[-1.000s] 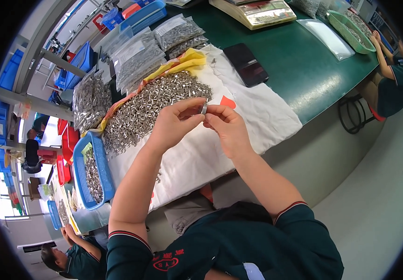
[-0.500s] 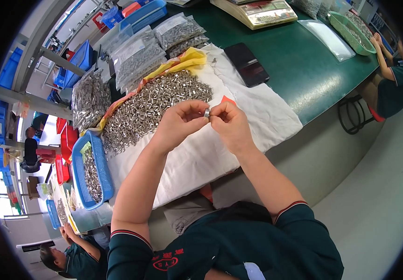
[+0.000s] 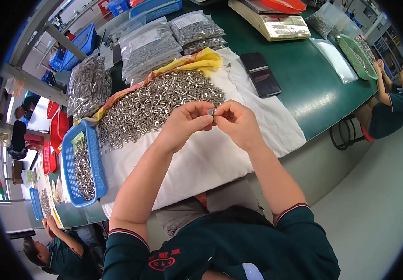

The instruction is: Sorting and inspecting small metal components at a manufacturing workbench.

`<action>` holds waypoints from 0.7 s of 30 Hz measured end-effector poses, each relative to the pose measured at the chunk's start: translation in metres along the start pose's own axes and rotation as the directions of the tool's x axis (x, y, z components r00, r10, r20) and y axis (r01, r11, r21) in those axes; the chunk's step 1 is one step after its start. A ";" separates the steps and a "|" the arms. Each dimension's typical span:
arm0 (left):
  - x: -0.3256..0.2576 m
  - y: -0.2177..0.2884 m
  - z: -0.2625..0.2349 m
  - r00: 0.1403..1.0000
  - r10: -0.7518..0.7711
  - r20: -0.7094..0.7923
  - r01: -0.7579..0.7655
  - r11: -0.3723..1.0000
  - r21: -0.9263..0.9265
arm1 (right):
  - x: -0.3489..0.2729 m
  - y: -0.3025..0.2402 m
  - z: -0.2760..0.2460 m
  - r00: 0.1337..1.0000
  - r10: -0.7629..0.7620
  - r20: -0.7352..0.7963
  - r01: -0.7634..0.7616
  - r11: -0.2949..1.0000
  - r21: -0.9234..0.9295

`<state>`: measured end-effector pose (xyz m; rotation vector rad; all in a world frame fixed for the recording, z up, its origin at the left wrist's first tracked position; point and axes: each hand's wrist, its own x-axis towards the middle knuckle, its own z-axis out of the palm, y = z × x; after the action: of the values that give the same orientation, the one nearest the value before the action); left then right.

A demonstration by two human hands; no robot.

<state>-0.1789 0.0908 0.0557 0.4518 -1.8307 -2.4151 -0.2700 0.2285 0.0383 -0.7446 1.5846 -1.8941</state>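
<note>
At far left in the scene, near the lower edge, a co-worker (image 3: 63,252) in a dark green shirt sits at a table. Next comes a blue basket (image 3: 98,168) with small silver metal parts in it, at the left end of a white cloth (image 3: 201,161). Beyond it stands a clear bag (image 3: 88,86) full of parts, with more filled bags (image 3: 147,49) farther right.

A broad pile (image 3: 150,105) of silver parts lies on the cloth, bordered on its far side by a yellow and red fold. The pile is just beyond and to the left of the hands, so the left hand is the nearer to it.

The left hand (image 3: 185,126) pinches one small part (image 3: 211,112) between thumb and fingers. The right hand (image 3: 238,125) meets it from the right, fingertips drawn narrow; whether they grip cannot be told. The part sits between the two sets of fingertips, above the cloth. Its long axis seems to run near to far, but it is too small to be sure.

Farther right are a dark phone (image 3: 260,74), a green basket (image 3: 371,74) and another co-worker (image 3: 392,109), seated.
</note>
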 end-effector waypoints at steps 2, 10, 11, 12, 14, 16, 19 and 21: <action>0.000 0.001 -0.002 0.998 -0.039 0.046 0.041 0.998 -0.050 | 0.002 0.001 0.000 0.997 0.011 0.074 -0.010 1.000 -0.020; -0.002 0.000 -0.022 0.990 -0.110 -0.092 0.088 0.973 -0.213 | 0.032 -0.001 -0.017 0.989 -0.133 -0.059 0.097 0.905 -0.415; -0.003 0.000 -0.025 0.992 -0.077 -0.103 0.060 0.986 -0.157 | 0.044 -0.005 -0.027 0.970 -0.211 -0.121 0.096 0.790 -0.605; -0.005 0.002 -0.026 0.996 -0.035 -0.083 0.027 0.994 -0.105 | 0.062 -0.003 -0.037 0.944 -0.308 -0.114 0.136 0.682 -0.718; -0.016 0.006 -0.028 0.993 0.013 -0.114 -0.019 0.998 -0.053 | 0.103 0.013 -0.053 0.899 -0.438 -0.031 0.204 0.479 -0.854; -0.030 0.011 -0.039 0.985 0.077 -0.158 -0.068 0.996 0.057 | 0.133 0.026 -0.058 0.883 -0.468 0.043 0.251 0.392 -0.885; -0.060 0.002 -0.076 0.964 0.195 -0.181 -0.184 0.980 0.078 | 0.160 0.038 -0.054 0.886 -0.446 0.125 0.241 0.213 -0.947; -0.080 0.000 -0.101 0.958 0.190 -0.214 -0.171 0.980 0.107 | 0.167 0.043 -0.055 0.928 -0.343 0.148 0.170 0.033 -0.985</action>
<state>-0.0744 0.0163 0.0458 0.5149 -1.7991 -2.0801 -0.4224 0.1397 -0.0020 -1.5525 3.0152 -0.6139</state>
